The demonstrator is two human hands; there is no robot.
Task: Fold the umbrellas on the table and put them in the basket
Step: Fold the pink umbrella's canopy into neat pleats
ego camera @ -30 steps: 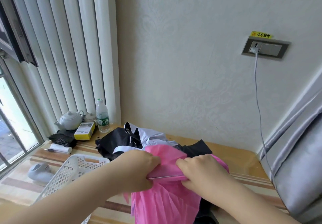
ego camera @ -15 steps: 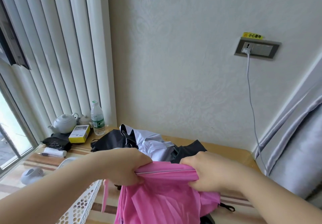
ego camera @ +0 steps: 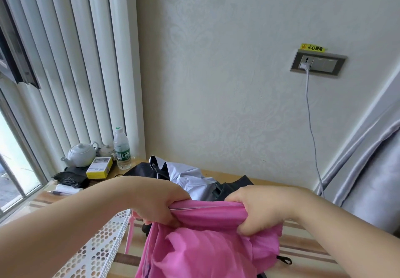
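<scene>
A pink umbrella (ego camera: 201, 249) hangs in front of me, its loose canopy drooping below my hands. My left hand (ego camera: 160, 204) grips its gathered fabric and a thin metal rib at one end. About a hand's width to the right, my right hand (ego camera: 259, 208) grips the same bunched fabric. Behind my hands a black and grey-white umbrella (ego camera: 190, 178) lies crumpled on the wooden table (ego camera: 303, 247). The white perforated basket (ego camera: 101, 251) stands at the lower left, partly behind my left forearm.
At the table's far left corner stand a white teapot (ego camera: 81, 154), a water bottle (ego camera: 122, 150), a yellow box (ego camera: 99, 167) and a black pouch (ego camera: 69, 179). A white cable (ego camera: 311, 130) runs down from the wall socket. Grey curtain fabric (ego camera: 368, 182) hangs at the right.
My hands have moved apart along the pink umbrella, drawing out a longer stretch of fabric and rib between them. The view has tilted upward.
</scene>
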